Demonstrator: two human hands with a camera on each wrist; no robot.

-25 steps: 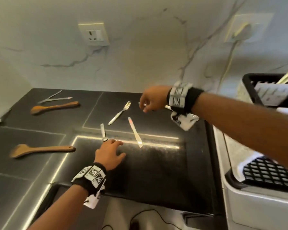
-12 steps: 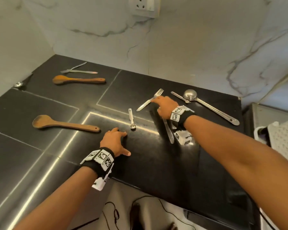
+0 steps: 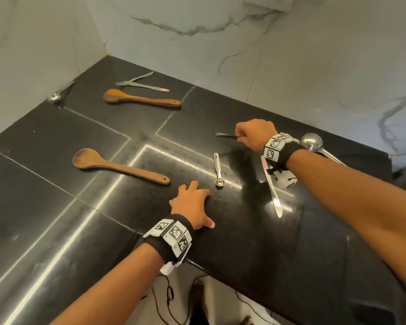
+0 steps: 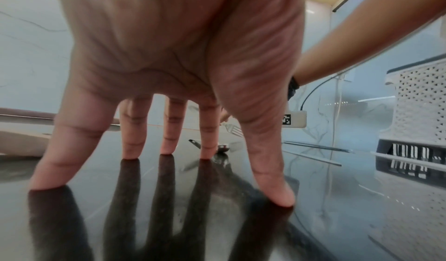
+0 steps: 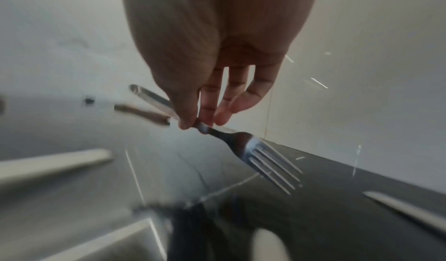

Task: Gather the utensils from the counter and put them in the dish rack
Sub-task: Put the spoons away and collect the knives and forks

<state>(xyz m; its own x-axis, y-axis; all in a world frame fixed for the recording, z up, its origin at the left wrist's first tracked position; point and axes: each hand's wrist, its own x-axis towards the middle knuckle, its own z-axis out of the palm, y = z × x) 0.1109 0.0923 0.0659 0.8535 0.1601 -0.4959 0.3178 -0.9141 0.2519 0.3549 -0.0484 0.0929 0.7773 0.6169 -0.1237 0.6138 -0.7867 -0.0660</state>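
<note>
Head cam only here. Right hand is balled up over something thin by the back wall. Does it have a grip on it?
Observer: Yes. In the right wrist view the right hand pinches a fork by its handle, between thumb and fingers.
Operator: Left hand holding anything?
Observer: No. In the left wrist view the left hand is arched, palm raised, with straight fingertips pressing on the counter.
Operator: The rack is not in my frame.
Observer: The left wrist view shows the dish rack, white and perforated, off to the thumb side.
</note>
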